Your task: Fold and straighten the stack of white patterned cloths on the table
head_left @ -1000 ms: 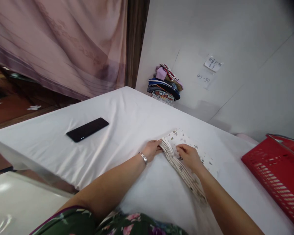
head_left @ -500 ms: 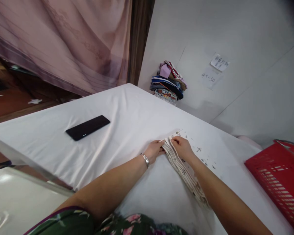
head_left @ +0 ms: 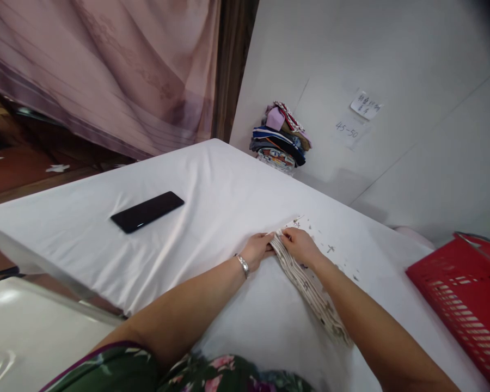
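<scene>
A white cloth with a small dark print (head_left: 306, 283) lies gathered in narrow pleats on the white-covered table (head_left: 228, 185). Its pleats run from my hands down toward the lower right, and a flat printed part spreads out beyond my right hand. My left hand (head_left: 259, 251), with a silver bracelet at the wrist, is closed on the far end of the pleats. Beside it, my right hand (head_left: 300, 245) pinches a fold of the same cloth at that end. My right forearm covers part of the cloth.
A black phone (head_left: 147, 211) rests on the table to the left. Folded fabrics (head_left: 280, 139) are stacked at the back against the wall, below paper notes (head_left: 365, 104). On the right stands a red plastic basket (head_left: 461, 305). A pale chair (head_left: 36, 337) is at the lower left.
My right hand has shifted slightly left, nearer to my left hand, drawing its fold against the pleats. My left hand has stayed in place.
</scene>
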A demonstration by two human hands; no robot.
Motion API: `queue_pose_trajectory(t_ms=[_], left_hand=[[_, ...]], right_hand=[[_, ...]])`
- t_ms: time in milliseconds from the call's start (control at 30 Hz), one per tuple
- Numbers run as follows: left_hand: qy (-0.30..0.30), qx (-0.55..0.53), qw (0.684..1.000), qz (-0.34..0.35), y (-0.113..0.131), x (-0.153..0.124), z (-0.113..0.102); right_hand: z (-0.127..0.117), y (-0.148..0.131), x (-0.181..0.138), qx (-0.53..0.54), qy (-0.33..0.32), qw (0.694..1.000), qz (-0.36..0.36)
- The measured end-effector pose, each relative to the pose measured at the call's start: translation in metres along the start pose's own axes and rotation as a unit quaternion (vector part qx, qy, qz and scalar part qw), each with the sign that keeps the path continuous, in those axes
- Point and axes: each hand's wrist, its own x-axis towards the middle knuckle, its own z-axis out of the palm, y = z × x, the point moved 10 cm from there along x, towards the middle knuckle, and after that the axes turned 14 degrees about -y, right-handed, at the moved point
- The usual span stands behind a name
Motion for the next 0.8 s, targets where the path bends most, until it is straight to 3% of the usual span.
queue_pose_trajectory(t_ms=[533,700,800], left_hand=[[0.017,0.016,1.0,0.015,0.006,-0.001,-0.002],[0.031,0.07,0.997,0.006,0.01,-0.003,-0.003],[0.063,0.063,0.996,0.004,0.009,-0.003,-0.009]], right_hand=[[0.006,-0.018,-0.004,0.013,0.001,1.0,-0.002],[0.011,-0.024,-0.013,0.104,-0.001,0.992,-0.069],[0.01,-0.013,-0.021,0.179,0.001,0.98,-0.081]])
